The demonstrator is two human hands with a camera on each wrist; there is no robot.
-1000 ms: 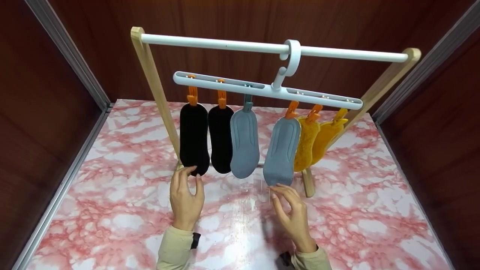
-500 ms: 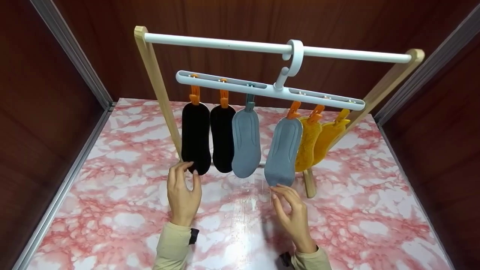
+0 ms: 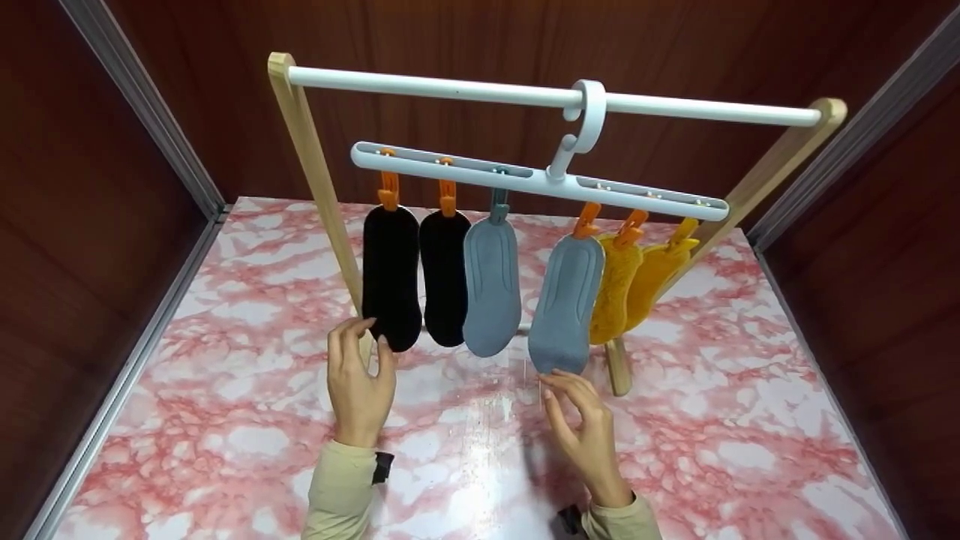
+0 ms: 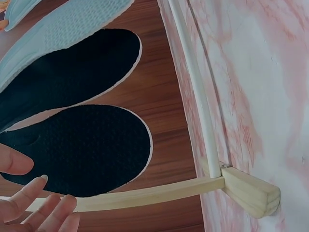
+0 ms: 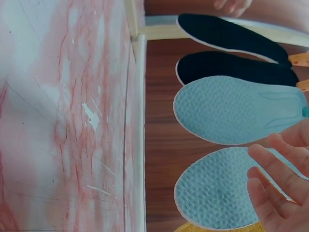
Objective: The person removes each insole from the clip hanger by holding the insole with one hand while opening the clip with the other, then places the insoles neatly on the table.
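Insoles hang in a row from a white clip hanger (image 3: 450, 171): a black insole (image 3: 391, 274) at the far left, a second black insole (image 3: 442, 277), then two grey-blue insoles, the left one (image 3: 491, 300) apart from the right one (image 3: 566, 300). My left hand (image 3: 360, 390) is beside the lower end of the leftmost black insole, fingers loosely bent, thumb and fingers apart, gripping nothing. In the head view my right hand (image 3: 585, 420) overlaps the bottom tip of the right grey-blue insole. Its fingers (image 5: 265, 188) are loosely bent and spread in the right wrist view.
Two yellow insoles, the nearer one (image 3: 615, 300) partly behind a grey-blue one, hang at the right. Orange clips (image 3: 388, 191) and other coloured ones hold the insoles. The hanger hooks onto a rack's white rod (image 3: 450, 88) between wooden legs (image 3: 319, 180). Brown panels (image 3: 862, 247) surround the marbled table (image 3: 247, 450).
My left hand has drawn slightly left and up along the leftmost black insole, away from its bottom tip. The right hand has stayed in place, and the insoles hang nearly unchanged.
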